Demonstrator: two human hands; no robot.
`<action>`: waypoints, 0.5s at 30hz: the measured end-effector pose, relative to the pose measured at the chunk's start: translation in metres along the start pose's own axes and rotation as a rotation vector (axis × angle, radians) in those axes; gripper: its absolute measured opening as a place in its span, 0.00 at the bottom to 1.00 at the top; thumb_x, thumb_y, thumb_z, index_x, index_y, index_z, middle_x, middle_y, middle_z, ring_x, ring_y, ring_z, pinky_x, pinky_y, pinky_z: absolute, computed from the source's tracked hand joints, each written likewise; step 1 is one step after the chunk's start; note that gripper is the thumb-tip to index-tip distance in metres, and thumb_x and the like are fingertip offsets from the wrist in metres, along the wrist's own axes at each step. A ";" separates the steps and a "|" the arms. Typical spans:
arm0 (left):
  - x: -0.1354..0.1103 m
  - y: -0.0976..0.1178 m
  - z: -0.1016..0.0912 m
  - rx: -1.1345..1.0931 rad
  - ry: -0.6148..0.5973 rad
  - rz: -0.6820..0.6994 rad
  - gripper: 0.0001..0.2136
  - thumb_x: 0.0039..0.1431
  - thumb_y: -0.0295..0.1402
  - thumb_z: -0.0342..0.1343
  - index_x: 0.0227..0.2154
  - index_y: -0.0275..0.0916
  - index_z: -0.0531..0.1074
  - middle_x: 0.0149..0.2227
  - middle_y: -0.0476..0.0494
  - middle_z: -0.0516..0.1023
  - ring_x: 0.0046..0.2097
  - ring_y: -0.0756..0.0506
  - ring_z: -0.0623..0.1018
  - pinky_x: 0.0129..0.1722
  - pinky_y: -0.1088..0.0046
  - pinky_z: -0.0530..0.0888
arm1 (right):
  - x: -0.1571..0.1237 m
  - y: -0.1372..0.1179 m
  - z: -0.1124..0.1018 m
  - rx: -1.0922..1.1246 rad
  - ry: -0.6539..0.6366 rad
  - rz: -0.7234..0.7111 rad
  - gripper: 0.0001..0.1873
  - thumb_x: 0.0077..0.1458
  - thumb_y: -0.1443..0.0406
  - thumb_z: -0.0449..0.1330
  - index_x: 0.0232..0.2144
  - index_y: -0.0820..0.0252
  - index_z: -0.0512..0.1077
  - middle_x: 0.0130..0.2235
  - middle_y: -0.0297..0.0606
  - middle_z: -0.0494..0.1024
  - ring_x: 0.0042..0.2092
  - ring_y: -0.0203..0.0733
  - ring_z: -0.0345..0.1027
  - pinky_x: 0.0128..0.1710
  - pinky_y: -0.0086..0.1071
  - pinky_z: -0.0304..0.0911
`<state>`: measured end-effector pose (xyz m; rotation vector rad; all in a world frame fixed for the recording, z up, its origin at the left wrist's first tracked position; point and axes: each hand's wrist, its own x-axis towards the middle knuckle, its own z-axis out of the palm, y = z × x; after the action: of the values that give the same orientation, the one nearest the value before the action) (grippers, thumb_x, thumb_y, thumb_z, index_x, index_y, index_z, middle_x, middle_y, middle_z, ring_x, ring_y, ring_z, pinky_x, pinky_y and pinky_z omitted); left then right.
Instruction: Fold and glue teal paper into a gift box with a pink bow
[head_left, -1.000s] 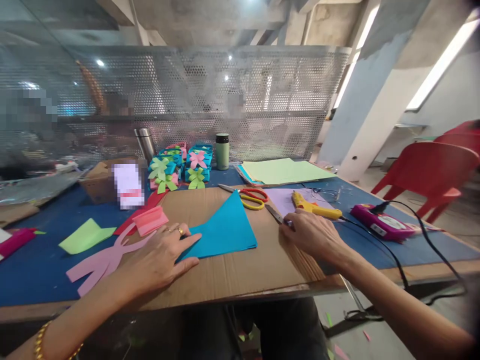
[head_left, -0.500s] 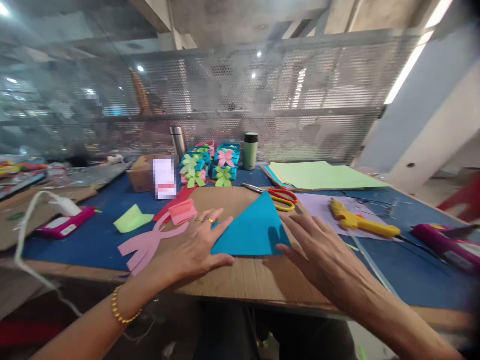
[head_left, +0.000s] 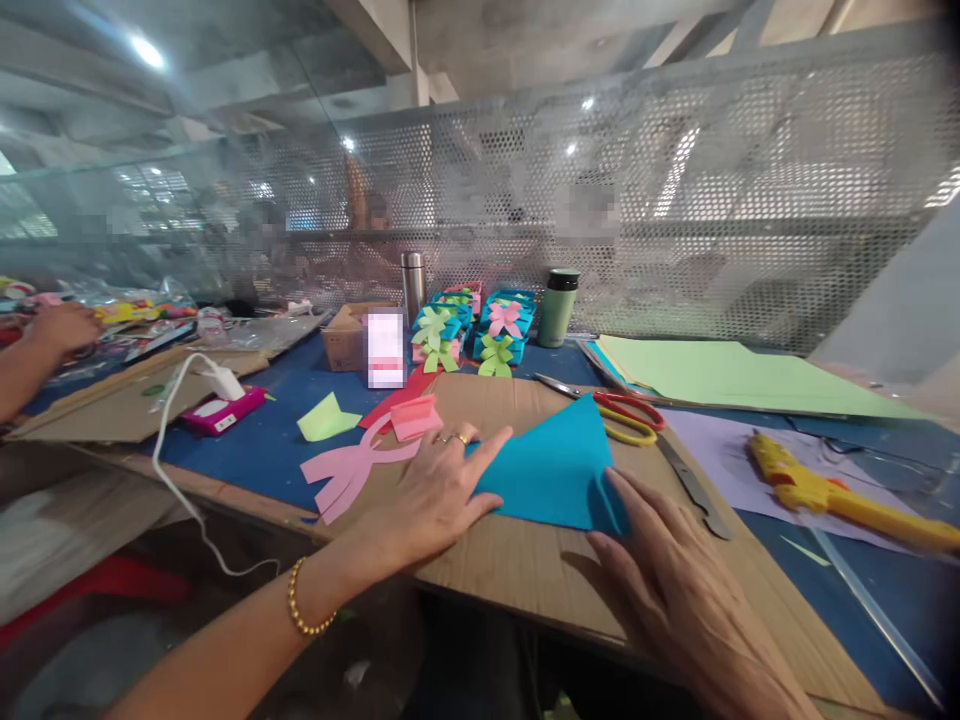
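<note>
Just right of the frame's lower centre, the blue paper (head_left: 551,470) is pressed at its left by the spread left hand (head_left: 442,485) and overlapped at its right corner by the open right hand (head_left: 667,565), and could be skewed by uneven pushing.

A cylindrical silver metal flask (head_left: 413,287) and a pale green bottle (head_left: 556,315) with a black lid (head_left: 563,278) stand before a grey perforated metal partition (head_left: 491,190). A brown cardboard box (head_left: 343,342) sits left of the flask; farther left, a white plug (head_left: 223,382) sits in a magenta power strip (head_left: 234,406).
</note>
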<state>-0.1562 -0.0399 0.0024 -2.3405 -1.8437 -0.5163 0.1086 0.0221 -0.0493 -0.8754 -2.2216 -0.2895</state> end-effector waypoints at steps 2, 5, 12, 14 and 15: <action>0.002 -0.001 0.000 -0.071 0.037 -0.017 0.30 0.66 0.32 0.56 0.68 0.43 0.53 0.56 0.36 0.68 0.56 0.37 0.70 0.55 0.56 0.69 | -0.002 0.000 0.000 -0.017 -0.002 -0.003 0.28 0.67 0.52 0.50 0.63 0.61 0.59 0.53 0.52 0.74 0.52 0.55 0.70 0.47 0.48 0.68; 0.008 -0.002 0.000 -0.163 0.089 -0.038 0.21 0.66 0.26 0.52 0.61 0.43 0.65 0.49 0.41 0.73 0.52 0.40 0.73 0.52 0.58 0.70 | -0.005 -0.001 0.001 -0.083 -0.041 -0.029 0.27 0.67 0.50 0.50 0.58 0.63 0.64 0.49 0.50 0.77 0.48 0.56 0.70 0.47 0.50 0.67; 0.009 -0.050 -0.048 -0.395 0.388 -0.135 0.07 0.61 0.28 0.55 0.40 0.41 0.76 0.40 0.46 0.80 0.42 0.46 0.77 0.46 0.68 0.73 | -0.002 -0.006 -0.001 -0.183 -0.137 0.006 0.22 0.65 0.48 0.50 0.48 0.56 0.71 0.48 0.44 0.77 0.48 0.58 0.68 0.45 0.51 0.63; -0.003 -0.088 -0.074 -0.268 0.552 -0.326 0.11 0.62 0.33 0.55 0.46 0.39 0.75 0.42 0.46 0.80 0.41 0.48 0.77 0.43 0.71 0.73 | -0.001 -0.006 -0.001 -0.184 -0.129 0.009 0.22 0.65 0.47 0.50 0.47 0.56 0.72 0.48 0.44 0.77 0.47 0.58 0.68 0.44 0.51 0.63; -0.011 -0.109 -0.085 -0.157 0.604 -0.447 0.14 0.64 0.36 0.53 0.49 0.38 0.74 0.43 0.47 0.79 0.41 0.49 0.77 0.42 0.73 0.73 | -0.001 -0.006 -0.001 -0.186 -0.123 0.006 0.23 0.65 0.47 0.50 0.47 0.56 0.72 0.48 0.44 0.77 0.47 0.58 0.68 0.45 0.51 0.63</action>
<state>-0.2797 -0.0477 0.0654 -1.5565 -2.0320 -1.2875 0.1054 0.0168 -0.0492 -1.0224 -2.3322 -0.4563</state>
